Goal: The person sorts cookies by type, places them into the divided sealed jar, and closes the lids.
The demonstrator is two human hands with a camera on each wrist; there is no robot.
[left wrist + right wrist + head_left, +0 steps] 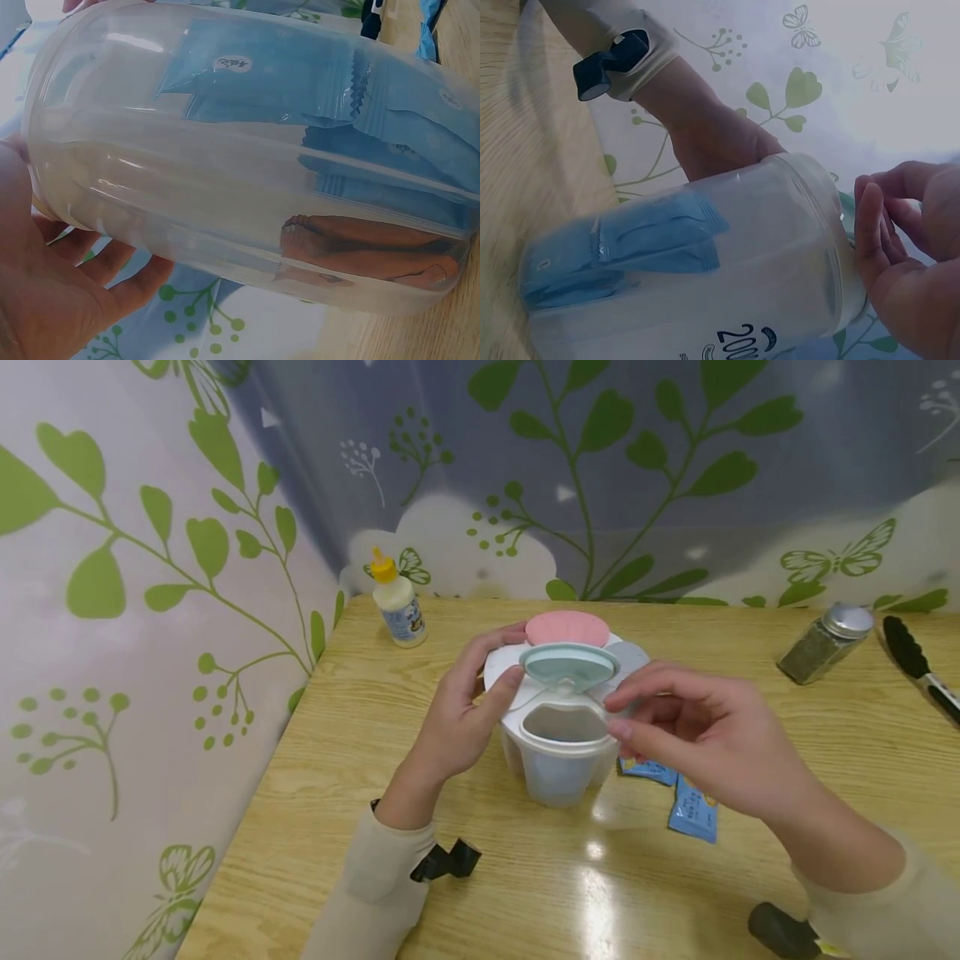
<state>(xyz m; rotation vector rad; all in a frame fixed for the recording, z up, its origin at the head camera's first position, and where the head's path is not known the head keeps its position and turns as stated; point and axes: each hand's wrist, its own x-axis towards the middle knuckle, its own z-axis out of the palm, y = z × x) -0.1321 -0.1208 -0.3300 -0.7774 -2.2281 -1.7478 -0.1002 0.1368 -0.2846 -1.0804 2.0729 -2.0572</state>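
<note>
A translucent storage jar with several compartments [558, 772] stands on the table. Its white lid carries a pink flap [567, 628], a grey flap and a mint-green flap [568, 668]; the green one is raised above a front opening. My left hand [468, 714] grips the jar's left side at the lid, thumb on top. At the lid's front right, my right hand [705, 731] holds its bent fingers and thumb close to the opening, with nothing visible in them. Blue sachets [255, 71] and brown packets [367, 247] lie inside the jar.
Two blue sachets [693, 810] lie on the table right of the jar, partly under my right hand. A yellow-capped bottle [403, 614] stands at the back left. To the right are a glass spice jar [825, 643] and black-tipped tongs [918, 660]. Patterned walls border the table.
</note>
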